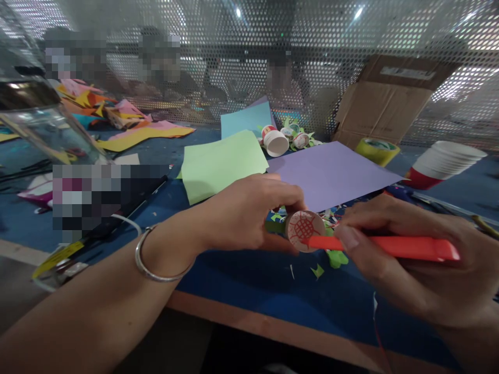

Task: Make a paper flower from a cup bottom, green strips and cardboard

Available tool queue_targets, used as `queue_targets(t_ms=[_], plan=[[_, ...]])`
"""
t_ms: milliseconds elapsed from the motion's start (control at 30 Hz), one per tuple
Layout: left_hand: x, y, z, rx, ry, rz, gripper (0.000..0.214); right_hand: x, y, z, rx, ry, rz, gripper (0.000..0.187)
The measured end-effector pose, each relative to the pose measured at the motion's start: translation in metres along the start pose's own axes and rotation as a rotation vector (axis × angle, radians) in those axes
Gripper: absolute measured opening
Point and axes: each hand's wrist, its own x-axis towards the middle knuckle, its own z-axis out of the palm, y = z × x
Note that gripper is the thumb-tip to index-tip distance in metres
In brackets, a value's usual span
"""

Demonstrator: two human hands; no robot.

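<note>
Work surface: a blue-topped table (pixel 241 280) with a pale wooden front edge, backed by a perforated metal screen (pixel 312 57) through which blurred figures of other people show. In your left hand (pixel 249 213), fingers curled and grasping: a small paper cup (pixel 304 230) turned so its round base faces you, the base bearing a red lattice pattern; it is held just above the table near the front edge, at the centre of the view. In your right hand (pixel 413 259), fingers pinched and closed around its shaft: an orange-red tool (pixel 390 245) (pen or craft knife, you cannot tell which), its tip touching the cup's base. On your left wrist: a silver bangle (pixel 156 259). Beneath the hands: green paper scraps (pixel 331 259) scattered on the blue top. Behind the hands, lying flat: a purple sheet (pixel 331 171), a light green sheet (pixel 220 163) beside it, a pale blue sheet (pixel 245 119) further back. Near the screen: a cluster of decorated paper cups (pixel 284 137), one on its side. To the right: a roll of yellow-green tape (pixel 377 150), a stack of red-and-white cups (pixel 442 163) lying over, a cardboard box (pixel 390 98). Far left: heaped coloured paper offcuts (pixel 113 117) and a clear glass vessel (pixel 42 119) close to the camera.
</note>
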Motion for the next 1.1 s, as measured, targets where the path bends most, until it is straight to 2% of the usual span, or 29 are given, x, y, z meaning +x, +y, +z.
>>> queue_targets(t_ms=[233,667,1100], plan=[[-0.0001,-0.0011,0.0000,0.022,0.001,0.001,0.040,-0.0005,0.0050,0.0005,0.015,-0.002,-0.050,0.013],[0.0010,0.0010,0.0020,0.018,0.003,0.023,0.038,0.0009,0.0030,0.0024,0.056,-0.038,-0.056,0.014],[0.0001,0.0026,0.0014,0.027,0.002,0.017,0.037,0.0006,0.0043,0.0002,0.012,-0.003,-0.054,0.013]])
